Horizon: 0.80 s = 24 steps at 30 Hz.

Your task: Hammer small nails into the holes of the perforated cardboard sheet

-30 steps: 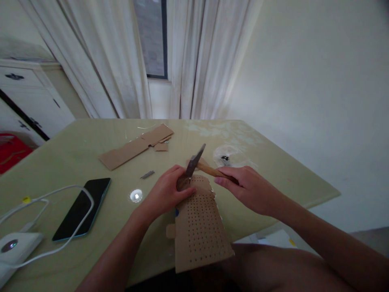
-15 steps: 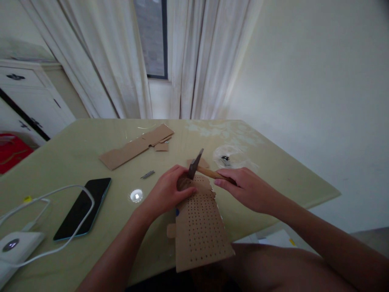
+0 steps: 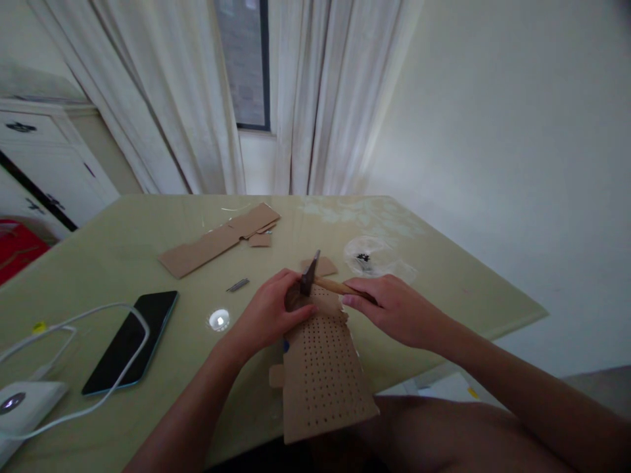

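My right hand [image 3: 394, 309] grips the wooden handle of a small hammer [image 3: 315, 279], whose dark metal head sits low over the far end of a brown cardboard sheet [image 3: 323, 368] full of punched holes. My left hand [image 3: 269, 312] pinches something at that far end, right under the hammer head; whatever it pinches is hidden by the fingers. The sheet lies on the pale green table [image 3: 123, 256] and overhangs its near edge.
A black phone [image 3: 131, 341] lies at the left under a white cable [image 3: 98, 312] that runs to a white device [image 3: 22, 404]. Cardboard strips [image 3: 217, 238], some nails [image 3: 238, 285], a small round disc [image 3: 219, 319] and a clear plastic bag [image 3: 369, 256] lie farther back.
The hammer head has come down from its raised tilt to just above the cardboard's far end. My left hand has stayed in place.
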Tool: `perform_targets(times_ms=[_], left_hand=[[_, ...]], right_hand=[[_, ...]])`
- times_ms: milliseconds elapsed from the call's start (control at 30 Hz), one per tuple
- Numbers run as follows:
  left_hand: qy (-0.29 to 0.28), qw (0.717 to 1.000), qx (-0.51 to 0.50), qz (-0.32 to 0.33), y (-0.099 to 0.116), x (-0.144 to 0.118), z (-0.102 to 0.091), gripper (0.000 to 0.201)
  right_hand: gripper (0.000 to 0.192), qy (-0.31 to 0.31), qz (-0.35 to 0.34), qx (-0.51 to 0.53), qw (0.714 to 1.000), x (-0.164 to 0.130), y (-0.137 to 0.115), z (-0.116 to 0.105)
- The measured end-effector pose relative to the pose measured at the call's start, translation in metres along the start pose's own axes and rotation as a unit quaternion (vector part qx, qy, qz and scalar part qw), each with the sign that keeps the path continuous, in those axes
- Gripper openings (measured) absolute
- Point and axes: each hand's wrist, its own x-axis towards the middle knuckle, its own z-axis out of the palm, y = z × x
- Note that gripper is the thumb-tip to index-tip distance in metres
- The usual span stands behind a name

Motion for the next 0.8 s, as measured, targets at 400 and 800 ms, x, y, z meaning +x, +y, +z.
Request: perform_targets(times_ms=[400, 800], left_hand=[[0.022, 1.000, 0.003, -0.001, -0.003, -0.002, 0.001, 0.044], [0.180, 0.949, 0.206, -0.156, -0.048, -0.002, -0.044, 0.024]], right_hand=[[0.032, 0.040, -0.012, 0.037, 0.998, 0.000, -0.004, 0.001], [0.038, 0.103, 0.007, 0.078, 0.992, -0.004, 0.007, -0.010]])
